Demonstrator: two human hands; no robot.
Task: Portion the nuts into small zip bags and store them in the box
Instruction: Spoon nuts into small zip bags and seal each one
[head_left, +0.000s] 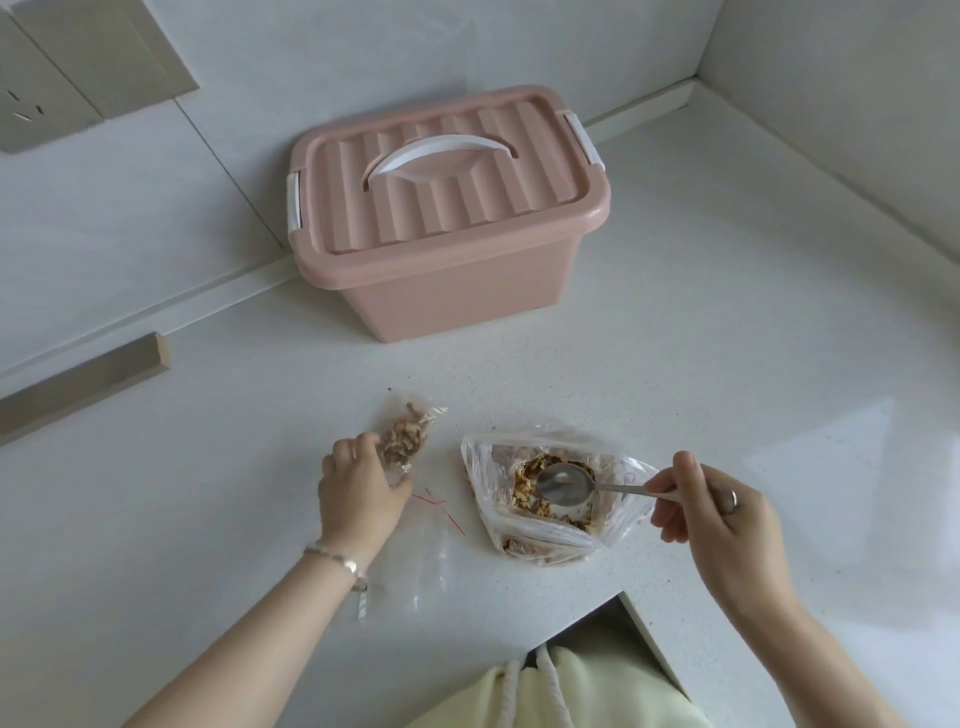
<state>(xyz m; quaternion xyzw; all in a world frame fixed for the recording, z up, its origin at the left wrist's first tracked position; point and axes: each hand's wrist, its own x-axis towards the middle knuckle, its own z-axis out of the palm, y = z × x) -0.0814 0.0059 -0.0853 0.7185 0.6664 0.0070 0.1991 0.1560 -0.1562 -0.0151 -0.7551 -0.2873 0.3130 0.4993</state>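
Matt pink plastic box (447, 291) with ribbed lid (457, 208); polished metal spoon (565, 483); thin, crinkled clear plastic film of the large bag (524, 538) and small zip bag (408, 436); smooth, faintly glossy, speckled white countertop (701, 322); soft pale cloth (571, 693).

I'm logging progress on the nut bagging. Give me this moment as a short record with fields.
box: pink, lid on, at the counter's back
small bag: holds nuts, gripped by left hand
big bag: open, nuts inside
spoon: in right hand, bowl over big bag, looks empty
spare bags: clear, flat, by left wrist
stored so far: cannot tell, box is closed
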